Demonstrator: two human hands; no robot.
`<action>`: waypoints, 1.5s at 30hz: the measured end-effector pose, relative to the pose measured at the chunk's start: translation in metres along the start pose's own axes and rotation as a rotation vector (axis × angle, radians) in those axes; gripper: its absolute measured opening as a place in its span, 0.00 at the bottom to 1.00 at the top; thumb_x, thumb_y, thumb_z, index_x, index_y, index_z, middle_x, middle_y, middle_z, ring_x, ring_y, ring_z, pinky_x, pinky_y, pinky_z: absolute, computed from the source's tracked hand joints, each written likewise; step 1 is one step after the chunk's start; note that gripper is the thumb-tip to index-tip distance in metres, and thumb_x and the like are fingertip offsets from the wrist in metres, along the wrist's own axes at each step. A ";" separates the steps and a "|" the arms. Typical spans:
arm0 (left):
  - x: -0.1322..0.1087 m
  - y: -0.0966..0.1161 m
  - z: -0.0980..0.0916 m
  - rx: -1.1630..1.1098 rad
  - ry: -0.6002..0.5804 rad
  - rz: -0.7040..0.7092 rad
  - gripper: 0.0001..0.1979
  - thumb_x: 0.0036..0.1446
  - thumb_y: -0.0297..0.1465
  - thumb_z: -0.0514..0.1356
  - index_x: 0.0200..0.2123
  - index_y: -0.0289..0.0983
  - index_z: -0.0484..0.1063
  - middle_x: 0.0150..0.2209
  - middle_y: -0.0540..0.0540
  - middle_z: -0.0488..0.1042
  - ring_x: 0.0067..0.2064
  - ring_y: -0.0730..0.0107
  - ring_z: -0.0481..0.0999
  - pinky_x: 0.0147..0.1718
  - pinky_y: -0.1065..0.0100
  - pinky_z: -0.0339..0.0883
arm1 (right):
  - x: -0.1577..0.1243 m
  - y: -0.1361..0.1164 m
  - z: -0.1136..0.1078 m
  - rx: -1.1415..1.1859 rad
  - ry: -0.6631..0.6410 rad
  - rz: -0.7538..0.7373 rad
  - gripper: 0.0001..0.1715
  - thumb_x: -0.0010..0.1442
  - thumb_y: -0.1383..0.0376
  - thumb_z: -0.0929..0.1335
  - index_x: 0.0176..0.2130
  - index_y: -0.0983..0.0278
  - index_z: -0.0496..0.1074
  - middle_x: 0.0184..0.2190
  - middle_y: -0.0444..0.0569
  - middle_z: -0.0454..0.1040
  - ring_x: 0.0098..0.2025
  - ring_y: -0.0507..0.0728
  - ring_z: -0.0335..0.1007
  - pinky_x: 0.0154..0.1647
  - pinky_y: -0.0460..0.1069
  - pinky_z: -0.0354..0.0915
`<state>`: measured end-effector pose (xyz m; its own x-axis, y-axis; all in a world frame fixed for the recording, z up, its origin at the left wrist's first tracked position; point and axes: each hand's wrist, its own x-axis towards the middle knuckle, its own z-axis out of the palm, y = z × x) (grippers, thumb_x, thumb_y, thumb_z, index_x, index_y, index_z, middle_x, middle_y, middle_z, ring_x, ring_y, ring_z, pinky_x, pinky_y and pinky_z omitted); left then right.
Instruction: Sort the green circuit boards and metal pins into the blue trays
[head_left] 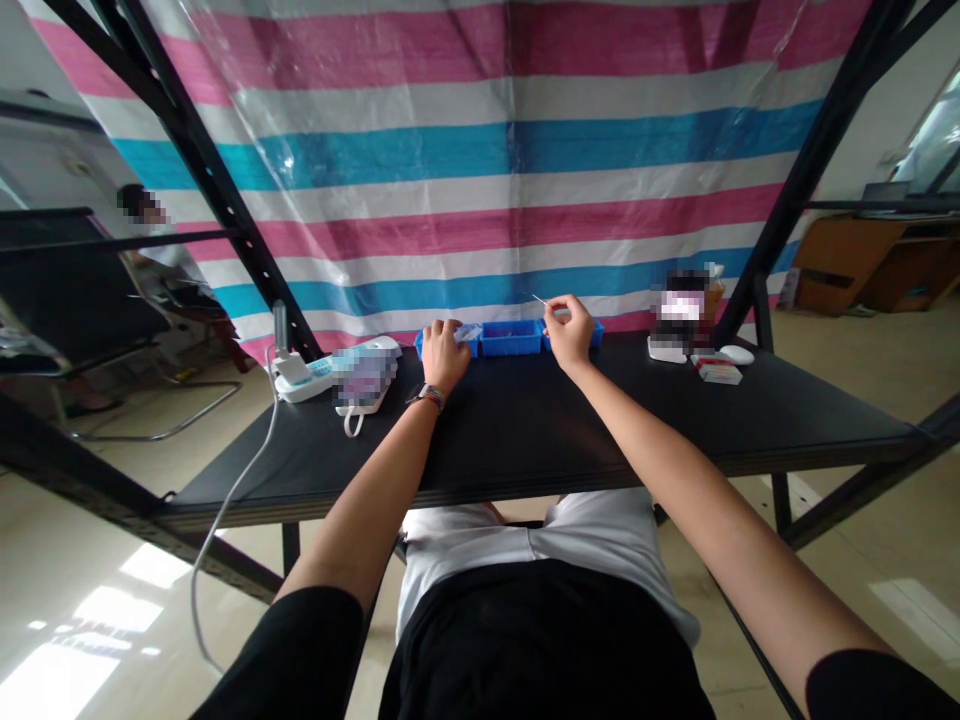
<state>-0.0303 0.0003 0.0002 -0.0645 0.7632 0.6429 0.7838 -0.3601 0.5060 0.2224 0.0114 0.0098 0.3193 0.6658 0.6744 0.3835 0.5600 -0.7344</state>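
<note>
Reaching across a black bench toward a row of blue trays at its far edge. Left hand curled over a small clear packet at the left tray, resting on it. Right hand raised just above the right tray, thumb and forefinger pinching a thin white stick. White power strip lying far left.

A power strip lies beside a striped tarp.

Blue trays, a white power strip, a mouse and a small box are carried by the black bench.
</note>
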 end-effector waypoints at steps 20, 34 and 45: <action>0.001 0.008 -0.012 0.521 -0.251 0.125 0.20 0.67 0.34 0.57 0.56 0.40 0.82 0.55 0.35 0.80 0.59 0.43 0.76 0.61 0.48 0.63 | -0.033 -0.009 0.010 -0.301 -0.508 -0.141 0.16 0.65 0.71 0.68 0.44 0.62 0.86 0.39 0.50 0.86 0.40 0.60 0.84 0.52 0.53 0.75; 0.011 0.058 -0.038 0.331 -0.417 0.212 0.16 0.60 0.32 0.61 0.46 0.37 0.87 0.47 0.36 0.86 0.49 0.49 0.85 0.50 0.59 0.76 | -0.044 -0.026 0.010 0.143 -0.742 0.708 0.14 0.70 0.60 0.74 0.36 0.66 0.74 0.32 0.55 0.81 0.24 0.56 0.79 0.24 0.48 0.74; 0.031 0.100 -0.014 -0.454 -0.555 -0.296 0.07 0.54 0.27 0.70 0.28 0.35 0.75 0.22 0.50 0.74 0.25 0.71 0.75 0.30 0.70 0.73 | -0.056 -0.040 0.020 0.805 -0.718 0.910 0.25 0.77 0.45 0.61 0.55 0.56 0.75 0.44 0.50 0.84 0.51 0.63 0.81 0.55 0.61 0.78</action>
<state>0.0373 -0.0200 0.0790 0.1810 0.9758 0.1231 0.4445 -0.1928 0.8748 0.1723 -0.0382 0.0000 -0.4148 0.9080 -0.0585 -0.3861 -0.2339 -0.8923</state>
